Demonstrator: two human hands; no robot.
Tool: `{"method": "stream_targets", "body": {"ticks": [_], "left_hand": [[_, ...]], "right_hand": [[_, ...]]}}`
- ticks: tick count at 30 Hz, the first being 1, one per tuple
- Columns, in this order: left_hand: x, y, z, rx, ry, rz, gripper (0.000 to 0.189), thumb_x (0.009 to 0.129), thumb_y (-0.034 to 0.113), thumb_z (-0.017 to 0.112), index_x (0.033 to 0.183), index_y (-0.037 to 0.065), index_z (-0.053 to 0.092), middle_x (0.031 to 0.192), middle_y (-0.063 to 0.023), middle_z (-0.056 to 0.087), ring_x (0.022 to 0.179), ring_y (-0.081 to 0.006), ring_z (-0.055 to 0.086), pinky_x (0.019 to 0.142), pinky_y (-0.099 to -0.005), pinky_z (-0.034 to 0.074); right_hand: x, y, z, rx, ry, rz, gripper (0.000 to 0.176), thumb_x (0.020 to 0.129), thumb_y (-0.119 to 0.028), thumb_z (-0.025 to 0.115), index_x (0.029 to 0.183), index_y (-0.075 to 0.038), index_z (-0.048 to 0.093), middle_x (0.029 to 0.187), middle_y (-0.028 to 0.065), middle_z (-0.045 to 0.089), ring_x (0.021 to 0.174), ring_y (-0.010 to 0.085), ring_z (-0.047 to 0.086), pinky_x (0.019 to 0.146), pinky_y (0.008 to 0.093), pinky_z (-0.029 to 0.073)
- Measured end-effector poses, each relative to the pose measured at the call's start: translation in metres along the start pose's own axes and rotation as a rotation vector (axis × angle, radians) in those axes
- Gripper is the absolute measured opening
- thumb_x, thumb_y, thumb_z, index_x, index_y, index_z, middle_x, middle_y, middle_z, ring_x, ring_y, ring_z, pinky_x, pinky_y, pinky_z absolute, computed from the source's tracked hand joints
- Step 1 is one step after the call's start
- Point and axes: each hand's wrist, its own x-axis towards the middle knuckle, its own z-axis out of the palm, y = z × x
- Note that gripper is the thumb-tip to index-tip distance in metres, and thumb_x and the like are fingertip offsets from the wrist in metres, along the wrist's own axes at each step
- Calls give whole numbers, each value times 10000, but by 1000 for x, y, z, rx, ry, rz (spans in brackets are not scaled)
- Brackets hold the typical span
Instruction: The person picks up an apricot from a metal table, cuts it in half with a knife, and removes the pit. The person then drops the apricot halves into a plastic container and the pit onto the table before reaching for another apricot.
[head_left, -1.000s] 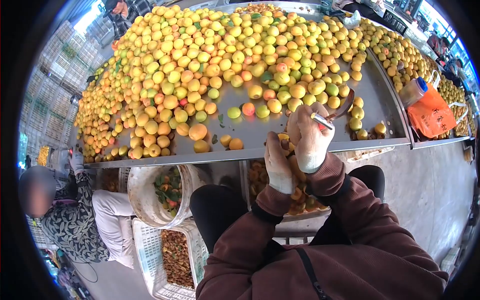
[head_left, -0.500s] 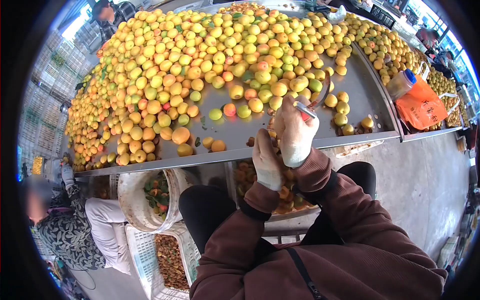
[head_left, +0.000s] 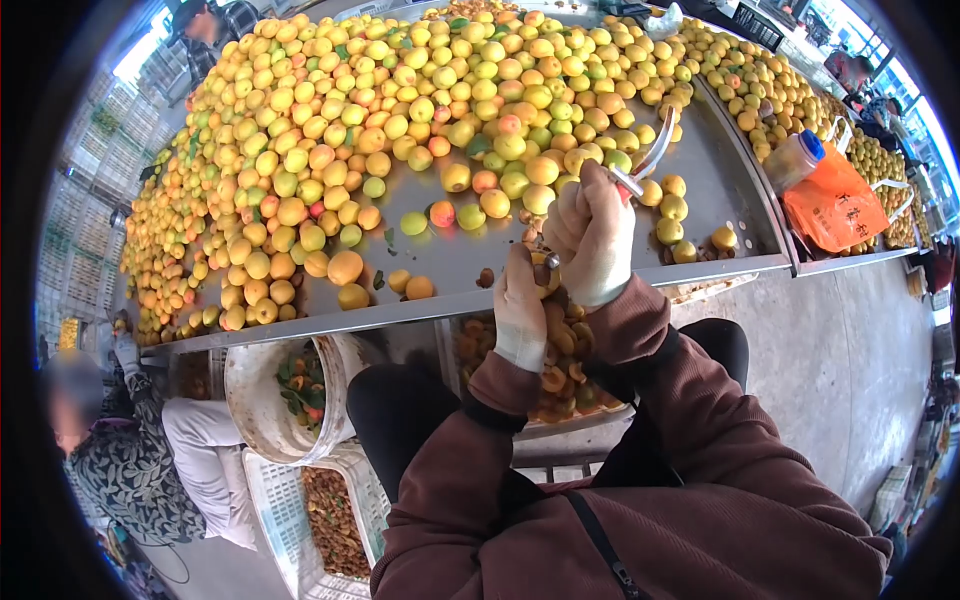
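My right hand [head_left: 592, 240], in a pale glove, is closed round the handle of a curved-blade knife [head_left: 657, 150]. Its blade sticks up past the thumb, with a bit of red at its base. Below that fist a small metal end [head_left: 552, 260] shows, right by the fingertips of my left hand [head_left: 522, 308]. Also gloved, the left hand is curled round a yellow apricot [head_left: 546, 279], which the fingers partly hide. Both hands are over the front rim of a metal table [head_left: 440, 312]. Beneath them, a crate holds opened apricot halves [head_left: 570, 350].
A large heap of apricots [head_left: 330, 150] covers much of the table. An orange bag [head_left: 835, 208] and a blue-capped jar [head_left: 795, 163] lie at right. Below left are a white bucket [head_left: 240, 400] and a white crate [head_left: 275, 505] of brown pits. Another person [head_left: 130, 460] sits at left.
My right hand has turned, so the blade leans differently, and the metal end below the fist now shows by the left fingers. The view has shifted slightly.
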Motion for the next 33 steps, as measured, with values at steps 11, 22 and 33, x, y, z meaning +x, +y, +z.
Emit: {"method": "stream_targets", "body": {"ticks": [11,22,33], "left_hand": [[3,2,-4,52,-120,-80,307,1029,333,387,829,106,439,766,21,464,660,-42,464,578,-215,415],[6,35,-10,-129,-117,-114,300,996,335,416,897,82,542,834,-18,539,643,-105,534,537,-253,440],[37,-26,-43,-66,-177,124,390,1026,350,441,1034,-6,602,896,-52,618,807,-110,588,733,-256,488]], "right_hand": [[10,1,-26,220,-64,203,347,973,-320,492,690,-194,335,548,-80,232,435,64,200,396,246,174],[4,-7,-19,-834,-98,-84,260,889,-258,646,960,-8,661,649,74,613,580,153,612,533,263,465],[-44,13,-33,-1428,-328,-403,328,785,-200,727,1043,-59,580,856,153,650,796,369,655,673,421,527]]}}
